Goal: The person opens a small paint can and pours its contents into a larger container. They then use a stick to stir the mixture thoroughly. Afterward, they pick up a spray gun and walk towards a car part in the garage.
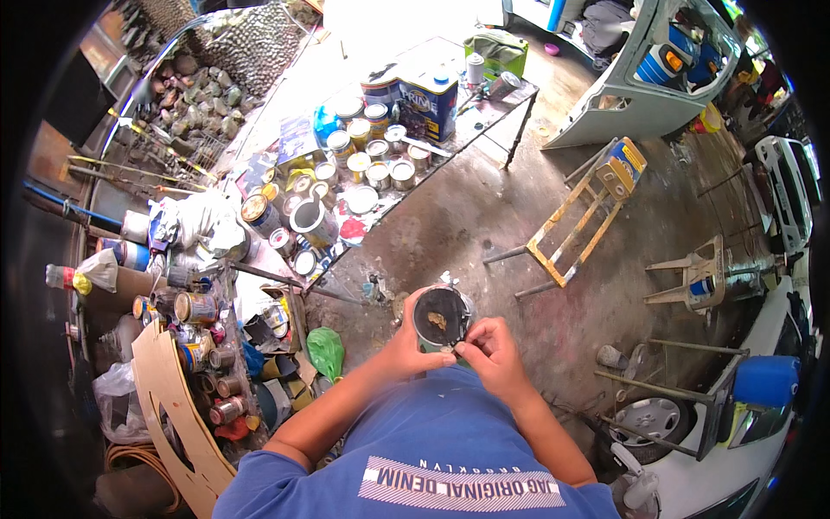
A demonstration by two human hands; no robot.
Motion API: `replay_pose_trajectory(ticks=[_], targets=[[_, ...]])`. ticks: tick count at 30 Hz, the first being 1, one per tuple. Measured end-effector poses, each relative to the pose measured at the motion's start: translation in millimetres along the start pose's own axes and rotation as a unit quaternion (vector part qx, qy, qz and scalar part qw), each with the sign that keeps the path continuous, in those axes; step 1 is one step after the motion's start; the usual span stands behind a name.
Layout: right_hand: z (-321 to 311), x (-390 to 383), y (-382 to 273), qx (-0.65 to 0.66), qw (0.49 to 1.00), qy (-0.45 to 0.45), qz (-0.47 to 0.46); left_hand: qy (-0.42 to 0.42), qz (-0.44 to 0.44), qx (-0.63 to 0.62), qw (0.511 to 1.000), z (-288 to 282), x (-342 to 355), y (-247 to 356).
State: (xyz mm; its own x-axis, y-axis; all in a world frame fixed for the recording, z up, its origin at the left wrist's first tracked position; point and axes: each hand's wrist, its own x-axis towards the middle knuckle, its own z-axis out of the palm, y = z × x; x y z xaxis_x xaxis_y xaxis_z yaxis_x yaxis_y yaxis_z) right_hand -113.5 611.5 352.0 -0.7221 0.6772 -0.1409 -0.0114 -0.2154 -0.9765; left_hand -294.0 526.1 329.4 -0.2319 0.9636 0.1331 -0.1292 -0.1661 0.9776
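Note:
In front of my chest is a dark round can (430, 304) with a blackened inside and a tan, crumpled-looking lump (437, 321) in it. My left hand (408, 343) is wrapped round its left side, the thumb at the near rim. Close to that thumb, the fingers of my right hand (494, 356) are pinched together at the can's near right edge. Whether they also hold a small part there is too small to tell. The can's opening faces up toward me, and its underside is hidden.
A workbench ahead left bears several paint cans (378, 176) and a dark blue container (428, 108). More cans (196, 307) crowd a shelf at left, near a green plastic bag (325, 353). Ahead right stands a worn wooden stool frame (575, 225); a white car (718, 471) is at right.

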Motion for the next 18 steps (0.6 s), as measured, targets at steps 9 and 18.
replay_pose_trajectory(ticks=[9,18], targets=[[9,-6,-4,-0.219,0.964,-0.030,-0.148,0.119,-0.047,0.073,0.989,5,-21,1],[17,-3,-83,-0.494,0.820,-0.038,-0.287,0.087,0.071,0.205,0.972,7,-31,10]])
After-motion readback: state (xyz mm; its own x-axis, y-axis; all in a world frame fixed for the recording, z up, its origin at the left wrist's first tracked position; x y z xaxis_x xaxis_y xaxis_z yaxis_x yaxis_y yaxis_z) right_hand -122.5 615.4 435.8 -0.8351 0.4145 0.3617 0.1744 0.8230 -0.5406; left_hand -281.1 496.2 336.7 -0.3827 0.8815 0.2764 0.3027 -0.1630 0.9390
